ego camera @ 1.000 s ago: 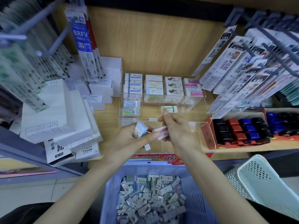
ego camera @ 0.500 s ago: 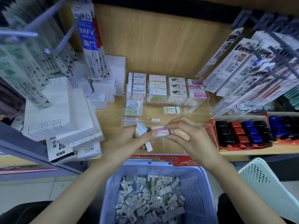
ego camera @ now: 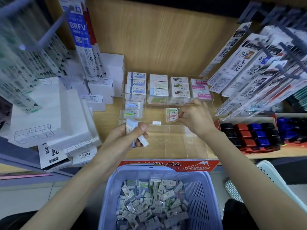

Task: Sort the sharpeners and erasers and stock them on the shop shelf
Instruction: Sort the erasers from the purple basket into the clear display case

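So the right hand (ego camera: 194, 117) is reaching into the clear acrylic tray (ego camera: 166, 141) on the shelf (ego camera: 106, 120). Its fingers (ego camera: 180, 113) are pinching a pink-wrapped eraser (ego camera: 172, 117) by one short end, setting it down on the near side of a green-labelled eraser (ego camera: 172, 111) that's lying flat in the same compartment. They're touching or very nearly, I can't quite tell.

The left hand (ego camera: 123, 138) is hovering over the tray's front-left corner, thumb and fingers curling round a couple of white erasers (ego camera: 132, 127), basically acting as the feeder stock. Below both arms the lavender basket (ego camera: 113, 188) is sitting there with a big loose heap of wrapped erasers in it, so I'm guessing there's loads left to sort.

Handling-wise I'm thinking these are light, slightly squishy little blocks, and the shiny film wrap is probably making them a bit slippery. Pinching across the narrow sides or the ends seems like the way to go, since that's leaving the flat face free to land on the tray floor. Nothing fragile here, but I'd be watching those thin acrylic walls while nudging things into line.
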A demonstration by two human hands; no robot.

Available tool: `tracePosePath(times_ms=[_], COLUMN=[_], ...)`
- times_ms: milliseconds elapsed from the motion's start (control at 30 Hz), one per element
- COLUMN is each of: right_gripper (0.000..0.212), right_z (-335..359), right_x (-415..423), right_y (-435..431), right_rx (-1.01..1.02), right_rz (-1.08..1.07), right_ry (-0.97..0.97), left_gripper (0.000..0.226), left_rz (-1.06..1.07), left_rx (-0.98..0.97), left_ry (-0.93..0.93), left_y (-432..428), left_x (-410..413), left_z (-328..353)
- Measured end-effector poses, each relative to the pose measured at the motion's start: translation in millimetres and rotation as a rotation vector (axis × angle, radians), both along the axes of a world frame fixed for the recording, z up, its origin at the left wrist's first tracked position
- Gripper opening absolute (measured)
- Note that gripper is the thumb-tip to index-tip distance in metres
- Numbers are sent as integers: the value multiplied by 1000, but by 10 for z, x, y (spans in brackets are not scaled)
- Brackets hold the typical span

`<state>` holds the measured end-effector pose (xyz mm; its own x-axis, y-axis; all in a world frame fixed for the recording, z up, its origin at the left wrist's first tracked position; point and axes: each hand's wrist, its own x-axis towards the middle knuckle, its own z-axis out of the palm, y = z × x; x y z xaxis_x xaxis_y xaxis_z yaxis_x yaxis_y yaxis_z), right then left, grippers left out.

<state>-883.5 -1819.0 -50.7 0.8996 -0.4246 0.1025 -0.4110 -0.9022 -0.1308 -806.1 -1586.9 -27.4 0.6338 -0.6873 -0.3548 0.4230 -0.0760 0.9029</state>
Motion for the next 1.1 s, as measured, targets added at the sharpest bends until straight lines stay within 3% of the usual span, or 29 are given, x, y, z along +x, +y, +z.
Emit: tracePosePath(times_ms=[167,233,300,333,433,500,600,700,767,833,967,1100], right_gripper=[20,26,27,30,48,42,24,10,20,22,8,17], right_z=[108,159,218,237,104,-10,-17,70,109,74,-19,-32], right_x=[154,127,61,48,86,135,146,89,94,133,312,436], right_y=[35,104,276,387,620,623,553,536,550,554,607,609], right_rx=[-182,-124,134,263,276,222,281,650,839,806,569,489], right_rz=[60,21,28,82,204,252,211,29,-84,-123,-135,-134], right_ry=[297,156,-161,-217,40,91,-3,-206,-392,-469,-427,-371], left_gripper=[49,48,49,51,53,52,50,48,47,49,45,46], left_rz=[-7,0,12,17,10,7,21,28,27,27,32,35], left_rx=[-32,-40,-45,-45,-45,-47,-38,-31,-33,-34,-32,-28], left_ry=[5,12,17,17,9,10,7,10,5,-3,-9,-13], left_y=[5,9,18,26,49,72,99,120,131,141,151,156], left_x=[-16,-7,14,21,23,27,51,76,80,82,100,117], left_z=[31,40,46,50,58,71,75,69,68,70,69,67])
